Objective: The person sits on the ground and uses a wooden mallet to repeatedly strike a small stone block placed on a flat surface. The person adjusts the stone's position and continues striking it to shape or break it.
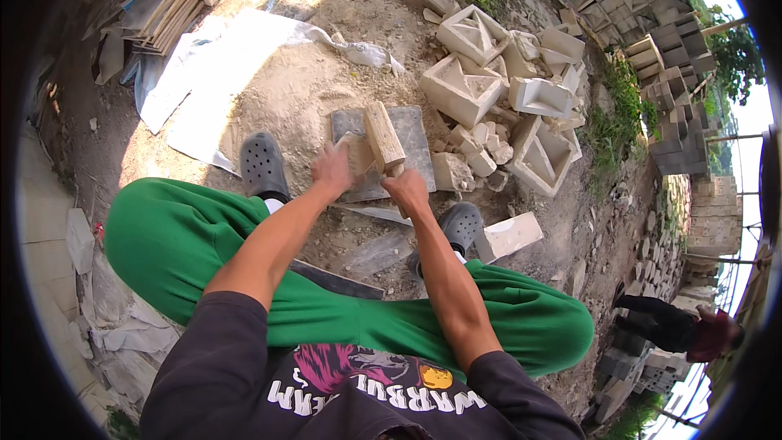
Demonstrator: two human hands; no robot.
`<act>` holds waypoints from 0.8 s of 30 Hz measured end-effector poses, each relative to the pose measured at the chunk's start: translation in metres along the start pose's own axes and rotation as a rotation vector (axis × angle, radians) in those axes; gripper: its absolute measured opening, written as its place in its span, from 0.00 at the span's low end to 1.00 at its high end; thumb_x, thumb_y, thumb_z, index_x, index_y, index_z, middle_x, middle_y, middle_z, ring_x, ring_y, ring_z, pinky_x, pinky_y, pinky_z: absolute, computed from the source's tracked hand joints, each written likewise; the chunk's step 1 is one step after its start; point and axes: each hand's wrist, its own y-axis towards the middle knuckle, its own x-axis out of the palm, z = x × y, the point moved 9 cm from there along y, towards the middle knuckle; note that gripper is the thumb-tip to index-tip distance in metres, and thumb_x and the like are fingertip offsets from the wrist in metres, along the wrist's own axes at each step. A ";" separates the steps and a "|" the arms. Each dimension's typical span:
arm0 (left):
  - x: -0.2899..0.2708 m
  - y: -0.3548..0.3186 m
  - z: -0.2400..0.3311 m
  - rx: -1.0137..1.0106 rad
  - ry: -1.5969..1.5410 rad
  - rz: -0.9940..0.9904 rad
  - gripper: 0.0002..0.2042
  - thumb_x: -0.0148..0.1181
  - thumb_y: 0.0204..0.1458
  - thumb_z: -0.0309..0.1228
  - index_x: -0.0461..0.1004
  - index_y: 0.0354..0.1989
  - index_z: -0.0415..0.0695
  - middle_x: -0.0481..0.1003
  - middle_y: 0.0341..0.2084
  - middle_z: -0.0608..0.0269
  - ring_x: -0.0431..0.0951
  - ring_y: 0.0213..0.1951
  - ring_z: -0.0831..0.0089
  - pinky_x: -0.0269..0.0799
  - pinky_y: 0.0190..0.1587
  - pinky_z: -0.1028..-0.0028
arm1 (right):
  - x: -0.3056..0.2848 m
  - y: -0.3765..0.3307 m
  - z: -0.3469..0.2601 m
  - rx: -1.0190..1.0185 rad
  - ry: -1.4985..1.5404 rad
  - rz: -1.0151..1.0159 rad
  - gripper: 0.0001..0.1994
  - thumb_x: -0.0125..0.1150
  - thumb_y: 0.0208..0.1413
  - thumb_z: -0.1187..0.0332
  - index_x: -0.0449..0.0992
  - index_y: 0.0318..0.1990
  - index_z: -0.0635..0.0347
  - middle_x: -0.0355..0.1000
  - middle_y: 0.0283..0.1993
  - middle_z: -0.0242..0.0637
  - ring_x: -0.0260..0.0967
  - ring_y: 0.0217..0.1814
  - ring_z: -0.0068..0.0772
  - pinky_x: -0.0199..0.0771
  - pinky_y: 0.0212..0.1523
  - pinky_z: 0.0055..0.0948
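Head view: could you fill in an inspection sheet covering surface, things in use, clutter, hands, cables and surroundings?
Surface: flat dark-grey slab on brown dirt ground.
Things in use: squared pale wooden mallet over the slab; pale, rough block piece beside it.
Clutter: heap of pale, broken hollow blocks right of the slab; crumpled white plastic sheet to its upper left.
Hands: right hand grips the mallet's handle; left hand is at the block piece, its grip blurred.
Cables: nothing seen near the hands.
Surroundings: stacked grey blocks and a person in a dark-red top, far right.
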 end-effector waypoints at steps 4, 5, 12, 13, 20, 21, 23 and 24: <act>-0.001 -0.002 -0.001 -0.065 -0.015 0.001 0.40 0.75 0.39 0.55 0.67 0.59 0.48 0.66 0.54 0.50 0.69 0.57 0.52 0.72 0.52 0.54 | -0.020 -0.002 -0.017 -0.177 0.174 0.157 0.20 0.67 0.42 0.59 0.81 0.36 0.70 0.78 0.23 0.46 0.77 0.24 0.38 0.77 0.30 0.38; -0.002 -0.002 -0.001 -0.089 -0.030 0.005 0.40 0.75 0.40 0.54 0.67 0.59 0.47 0.65 0.54 0.51 0.68 0.58 0.53 0.72 0.53 0.54 | -0.024 -0.001 -0.019 -0.180 0.204 0.180 0.20 0.67 0.42 0.59 0.80 0.37 0.69 0.77 0.23 0.45 0.76 0.23 0.37 0.76 0.30 0.38; -0.002 0.005 -0.011 -0.102 -0.059 0.031 0.42 0.75 0.37 0.56 0.66 0.59 0.46 0.66 0.52 0.49 0.68 0.57 0.52 0.68 0.55 0.54 | -0.023 -0.005 -0.036 -0.102 0.081 0.177 0.20 0.65 0.42 0.60 0.81 0.37 0.71 0.79 0.33 0.59 0.79 0.40 0.60 0.76 0.41 0.48; -0.006 0.005 -0.003 -0.087 -0.040 0.034 0.43 0.75 0.36 0.57 0.67 0.59 0.46 0.67 0.51 0.49 0.68 0.57 0.53 0.68 0.54 0.55 | -0.009 0.006 -0.012 -0.072 0.005 0.144 0.21 0.65 0.42 0.60 0.81 0.37 0.72 0.79 0.33 0.60 0.79 0.40 0.60 0.77 0.41 0.48; -0.003 0.002 -0.016 -0.039 -0.026 0.113 0.43 0.75 0.37 0.57 0.67 0.59 0.46 0.68 0.51 0.49 0.69 0.56 0.52 0.65 0.55 0.55 | -0.008 0.007 -0.014 -0.086 0.228 0.023 0.18 0.64 0.43 0.61 0.79 0.30 0.72 0.77 0.25 0.51 0.79 0.28 0.47 0.77 0.33 0.43; -0.003 0.001 -0.017 -0.046 -0.031 0.094 0.43 0.75 0.37 0.57 0.67 0.59 0.46 0.68 0.51 0.49 0.69 0.56 0.52 0.65 0.55 0.55 | -0.017 -0.001 -0.026 -0.084 0.311 0.037 0.17 0.65 0.43 0.60 0.79 0.29 0.71 0.77 0.23 0.49 0.78 0.26 0.44 0.76 0.31 0.42; -0.001 -0.001 -0.018 -0.062 -0.043 0.071 0.43 0.76 0.37 0.57 0.66 0.60 0.47 0.68 0.52 0.48 0.70 0.56 0.52 0.66 0.55 0.54 | -0.023 -0.006 -0.036 -0.110 0.349 0.090 0.17 0.66 0.43 0.60 0.77 0.29 0.70 0.75 0.21 0.46 0.76 0.23 0.38 0.75 0.29 0.39; -0.001 0.000 -0.015 -0.063 -0.051 0.064 0.43 0.76 0.38 0.56 0.66 0.61 0.47 0.68 0.52 0.48 0.70 0.56 0.51 0.66 0.56 0.54 | -0.023 -0.006 -0.036 -0.114 0.337 0.103 0.17 0.66 0.43 0.60 0.78 0.30 0.71 0.76 0.22 0.47 0.77 0.24 0.41 0.75 0.29 0.40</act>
